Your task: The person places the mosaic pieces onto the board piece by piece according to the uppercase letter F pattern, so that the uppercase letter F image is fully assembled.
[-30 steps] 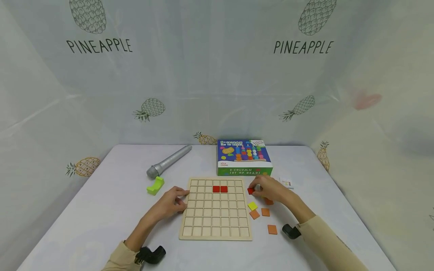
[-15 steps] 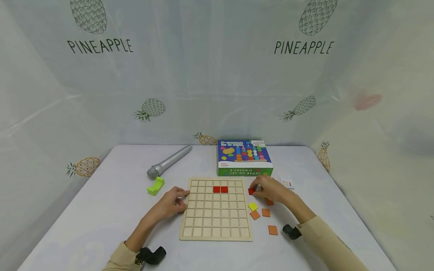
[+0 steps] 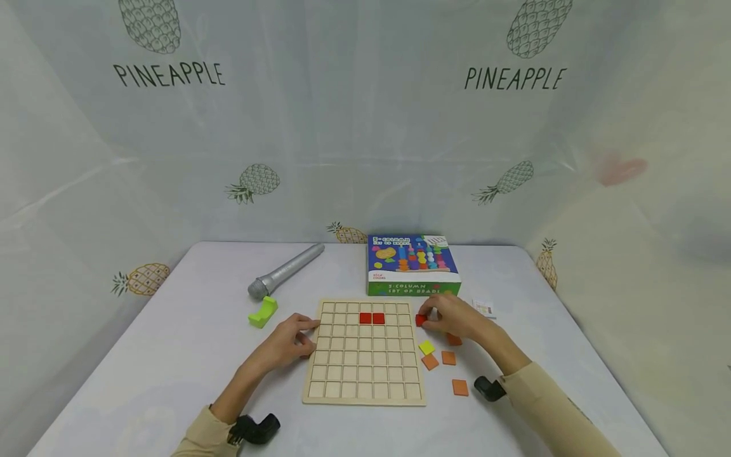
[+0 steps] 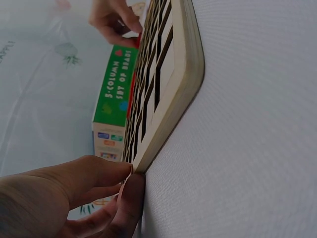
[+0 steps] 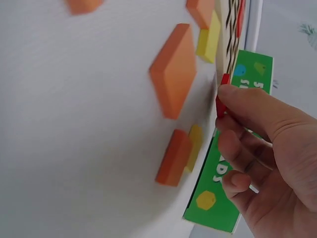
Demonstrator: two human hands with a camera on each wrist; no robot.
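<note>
In the head view my left hand (image 3: 283, 343) touches the left edge of a wooden grid board (image 3: 364, 400) with thumb and index finger spread apart. The left wrist view has these fingers (image 4: 106, 171) against the board's rim (image 4: 185, 79). Two red square tiles (image 3: 372, 318) sit side by side in the board's second row from the back. Beside the board's right edge, my right hand (image 3: 451, 315) pinches another red tile (image 5: 223, 96) between thumb and index finger, the other fingers curled below. Close by are a yellow tile (image 3: 426, 348) and several orange tiles (image 3: 448, 358).
A bead-set box (image 3: 414, 266) stands behind the board. A silver toy microphone (image 3: 285, 271) and a light-green curved block (image 3: 263, 312) lie to the left. A small printed card (image 3: 484, 309) is behind the right hand. A patterned curtain hangs beyond the table.
The right hand has shifted the red tile slightly left, toward the board. The left hand and board stay in place.
</note>
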